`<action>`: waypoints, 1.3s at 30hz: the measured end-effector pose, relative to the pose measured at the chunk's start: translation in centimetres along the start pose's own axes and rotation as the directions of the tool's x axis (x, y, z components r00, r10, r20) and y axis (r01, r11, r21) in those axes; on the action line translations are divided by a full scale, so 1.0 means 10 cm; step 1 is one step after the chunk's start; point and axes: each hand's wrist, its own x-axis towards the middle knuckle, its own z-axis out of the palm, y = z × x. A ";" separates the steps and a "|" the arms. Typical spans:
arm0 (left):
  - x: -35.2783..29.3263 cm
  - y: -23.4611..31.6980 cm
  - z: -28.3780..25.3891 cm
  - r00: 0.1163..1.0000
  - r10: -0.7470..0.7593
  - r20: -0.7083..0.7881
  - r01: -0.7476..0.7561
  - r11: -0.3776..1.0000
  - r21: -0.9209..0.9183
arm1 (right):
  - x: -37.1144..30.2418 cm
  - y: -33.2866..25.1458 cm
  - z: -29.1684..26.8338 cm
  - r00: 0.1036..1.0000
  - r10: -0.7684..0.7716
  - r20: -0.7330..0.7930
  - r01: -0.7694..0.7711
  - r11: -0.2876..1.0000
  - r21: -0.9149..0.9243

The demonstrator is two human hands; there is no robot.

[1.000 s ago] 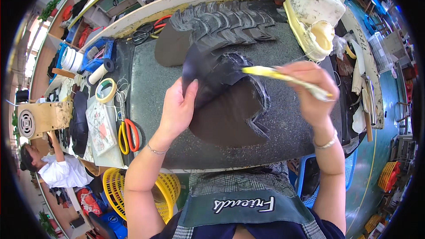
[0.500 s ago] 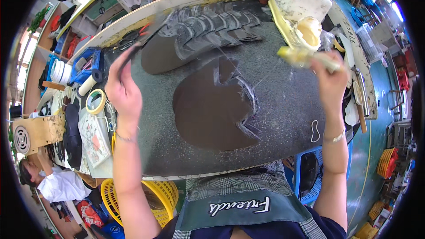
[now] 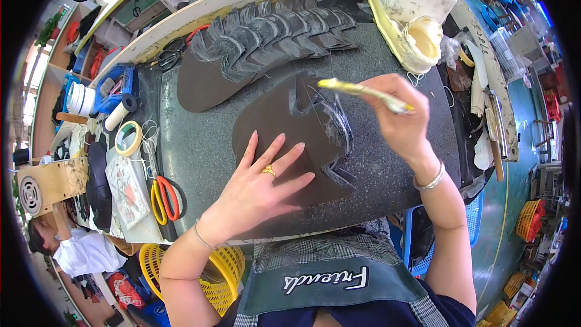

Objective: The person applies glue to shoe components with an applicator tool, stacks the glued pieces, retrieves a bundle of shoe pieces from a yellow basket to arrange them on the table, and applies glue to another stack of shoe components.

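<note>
In front of me on the dark speckled worktop (image 3: pixel 399 175) lies a stack of dark brown cut pieces (image 3: pixel 266 109). Their notched right edges carry pale, wet-looking smears. My left hand (image 3: pixel 260 178) rests on the stack with its fingers spread. A glue brush with a yellowish tip (image 3: pixel 348 88) is gripped in my right hand (image 3: pixel 402 118); its tip is over the notch at the upper right of the stack. Farther back, more brown pieces (image 3: pixel 209 85) lie fanned out in overlapping rows, their wavy edges smeared whitish.
A crusted white glue container (image 3: pixel 422 42) stands at the back right. Orange-and-yellow-handled scissors (image 3: pixel 164 200), a masking tape roll (image 3: pixel 129 138) and a blue tray (image 3: pixel 118 88) are on the left. Black scissors (image 3: pixel 171 54) lie at the back left. A yellow basket (image 3: pixel 227 272) sits below the table edge.
My left hand has come down from the fanned pieces onto the near stack, its fingers now spread. My right hand has carried the brush leftward from the glue container to the stack's edge.
</note>
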 end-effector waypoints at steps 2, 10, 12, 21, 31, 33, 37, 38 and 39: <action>0.00 -0.01 0.00 1.000 0.001 -0.003 -0.001 1.000 -0.021 | -0.19 0.03 0.03 0.985 -0.152 0.086 0.156 0.987 -0.043; -0.06 -0.03 0.02 0.998 0.015 -0.065 -0.018 0.999 -0.050 | -0.85 -0.40 -0.20 0.960 -0.265 0.087 0.274 0.952 -0.133; -0.06 -0.01 0.00 0.996 0.003 -0.090 -0.011 0.996 -0.090 | -0.65 -0.27 -0.12 0.950 -0.304 0.066 0.311 0.922 -0.232; -0.14 -0.03 0.05 0.994 -0.011 -0.110 -0.004 0.990 -0.138 | -0.78 -0.48 -0.49 0.772 -0.249 0.585 0.185 0.968 0.168; -0.10 -0.02 0.08 0.992 0.005 -0.128 -0.024 0.989 -0.143 | 0.28 -0.10 0.54 0.929 -0.251 0.273 0.283 0.955 -0.084; -0.10 -0.04 0.05 0.994 0.003 -0.105 -0.018 0.990 -0.143 | 0.40 -0.05 0.61 0.920 -0.304 0.248 0.337 0.936 -0.101; -0.13 -0.07 0.10 0.992 0.003 -0.130 -0.021 0.990 -0.140 | 0.34 -0.26 0.27 0.935 -0.273 0.225 0.297 0.951 -0.081; -0.12 -0.07 0.09 0.990 0.003 -0.139 -0.023 0.990 -0.142 | 0.32 -0.27 0.21 0.902 -0.346 0.257 0.346 0.937 0.049; -0.12 -0.04 0.07 0.990 0.006 -0.141 -0.026 0.989 -0.145 | 0.27 -0.28 0.13 0.868 -0.415 0.273 0.378 0.908 0.178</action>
